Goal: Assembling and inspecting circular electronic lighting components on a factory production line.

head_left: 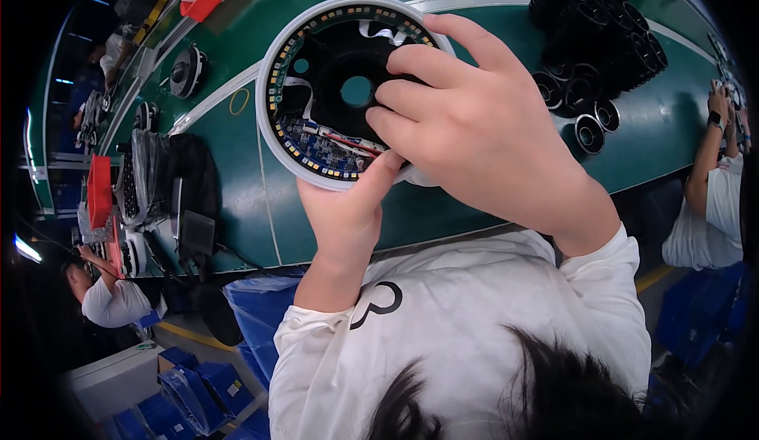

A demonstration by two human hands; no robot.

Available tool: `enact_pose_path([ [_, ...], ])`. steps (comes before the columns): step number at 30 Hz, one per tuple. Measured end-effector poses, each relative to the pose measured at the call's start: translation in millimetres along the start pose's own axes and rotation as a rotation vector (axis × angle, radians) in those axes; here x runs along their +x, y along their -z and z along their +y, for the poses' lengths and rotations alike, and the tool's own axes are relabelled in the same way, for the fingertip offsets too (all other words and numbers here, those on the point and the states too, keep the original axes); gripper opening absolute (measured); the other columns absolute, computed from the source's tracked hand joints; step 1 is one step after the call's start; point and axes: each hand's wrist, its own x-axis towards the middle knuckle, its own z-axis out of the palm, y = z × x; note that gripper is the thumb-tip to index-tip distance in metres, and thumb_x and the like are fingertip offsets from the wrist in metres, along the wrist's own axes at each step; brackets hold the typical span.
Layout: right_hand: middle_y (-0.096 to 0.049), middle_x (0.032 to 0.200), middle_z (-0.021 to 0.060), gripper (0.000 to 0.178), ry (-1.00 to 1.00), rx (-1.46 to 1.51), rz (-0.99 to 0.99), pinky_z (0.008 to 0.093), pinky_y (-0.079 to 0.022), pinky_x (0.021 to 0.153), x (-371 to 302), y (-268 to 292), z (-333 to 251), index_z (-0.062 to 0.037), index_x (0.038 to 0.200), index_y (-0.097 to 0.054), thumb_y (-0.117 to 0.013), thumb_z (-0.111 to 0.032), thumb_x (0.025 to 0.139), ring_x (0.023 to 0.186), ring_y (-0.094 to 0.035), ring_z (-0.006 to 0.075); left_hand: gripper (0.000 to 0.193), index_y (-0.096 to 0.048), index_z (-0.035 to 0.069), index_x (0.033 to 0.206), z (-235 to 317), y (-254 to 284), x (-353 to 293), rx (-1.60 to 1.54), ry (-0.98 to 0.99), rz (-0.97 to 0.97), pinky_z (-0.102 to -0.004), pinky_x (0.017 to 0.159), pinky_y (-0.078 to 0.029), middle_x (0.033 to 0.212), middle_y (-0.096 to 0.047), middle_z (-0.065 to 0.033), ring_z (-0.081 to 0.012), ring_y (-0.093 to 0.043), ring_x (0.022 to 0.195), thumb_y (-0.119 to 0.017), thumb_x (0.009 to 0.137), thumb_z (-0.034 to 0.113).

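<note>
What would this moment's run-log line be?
left hand: grips white-rimmed round housing, lower edge | right hand: over its right side, grasp unclear | blue circuit board: exposed inside

Black cylinders (585, 15) are piled at the right of the green counter (237, 215); a thin yellow ring (232, 103) is laid toward the left, and blue crates (225, 385) are grouped at lower left.

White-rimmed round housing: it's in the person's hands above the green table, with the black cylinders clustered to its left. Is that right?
No: the head view shows the black cylinders clustered to the right of the housing. The rest holds.
</note>
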Motion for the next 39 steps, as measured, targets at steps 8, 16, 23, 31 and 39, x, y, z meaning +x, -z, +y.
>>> enact_pose_path([
  [8,-0.055,0.082,-0.0013,0.016,-0.001,0.043,-0.204,0.0352,-0.038,0.09,-2,5,4,-0.0103,0.077,-0.061,-0.06,-0.009,0.061,0.093,-0.052,0.0148,0.057,-0.039,-0.001,0.118,-4,5,6,0.099,-0.016,-0.056,-0.0293,0.08,-0.048,0.105,-0.053,-0.0112,-0.0183,-0.056,0.095,-0.06,0.066,-0.01],
  [16,-0.057,0.077,0.0058,0.011,-0.662,0.548,0.019,0.0311,-0.043,0.065,-40,0,36,-0.0046,0.083,-0.057,-0.054,-0.014,0.078,0.073,-0.055,0.0233,0.047,-0.04,-0.004,0.114,-7,18,23,-0.007,0.041,-0.022,-0.0374,0.075,-0.054,0.095,-0.056,-0.0127,-0.0205,-0.061,0.082,-0.059,0.072,-0.005],
  [23,-0.053,0.069,0.0004,0.024,-1.076,1.538,-0.422,0.0172,-0.038,0.053,-86,-2,15,-0.0021,0.092,-0.059,-0.045,-0.022,0.09,0.058,-0.045,0.005,0.033,-0.046,-0.004,0.103,10,17,44,0.084,-0.025,-0.003,-0.0376,0.072,-0.056,0.086,-0.059,-0.0114,-0.0189,-0.062,0.075,-0.057,0.072,-0.008],
  [31,-0.055,0.103,0.0112,0.037,-1.322,2.56,-0.12,0.0316,-0.047,0.077,-88,-33,-25,0.0019,0.115,-0.047,-0.034,-0.024,0.092,0.084,-0.053,0.0158,0.029,-0.05,0.0,0.094,15,-11,21,0.282,-0.119,-0.086,-0.024,0.067,-0.048,0.079,-0.057,-0.0063,-0.0118,-0.057,0.067,-0.061,0.069,-0.01],
  [39,-0.054,0.101,0.0087,0.026,-1.411,2.626,0.492,0.0345,-0.041,0.089,-65,-30,-31,-0.0013,0.106,-0.051,-0.038,-0.018,0.09,0.09,-0.052,0.0166,0.044,-0.047,0.0,0.111,-5,-16,-5,0.206,-0.285,0.075,-0.0285,0.077,-0.048,0.092,-0.057,-0.0075,-0.0145,-0.057,0.08,-0.06,0.07,-0.011],
])
